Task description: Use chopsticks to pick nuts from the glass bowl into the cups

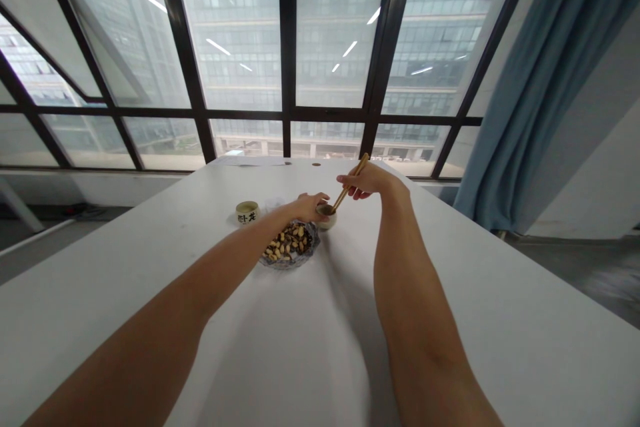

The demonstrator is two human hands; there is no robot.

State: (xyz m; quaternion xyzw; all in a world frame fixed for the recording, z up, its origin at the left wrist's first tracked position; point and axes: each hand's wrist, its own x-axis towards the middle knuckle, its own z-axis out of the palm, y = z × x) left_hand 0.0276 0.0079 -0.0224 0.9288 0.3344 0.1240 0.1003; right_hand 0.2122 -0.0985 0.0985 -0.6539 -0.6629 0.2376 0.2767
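Note:
My right hand is closed around a pair of chopsticks, which slant down to the left. Their tips reach into the mouth of a small cup on the table. My left hand is at the left side of that cup, with its fingers curved around the rim. Under my left forearm sits a clear, patterned bowl of mixed pale and dark pieces that look like nuts or seeds. Another small cup with dark written characters stands to the left of the bowl. The contents of the right cup are hard to make out.
The white table stretches toward a wall of dark-framed windows. Near its far edge lie a white sheet and two small round dark spots. A blue curtain hangs at the right, beyond the table's edge.

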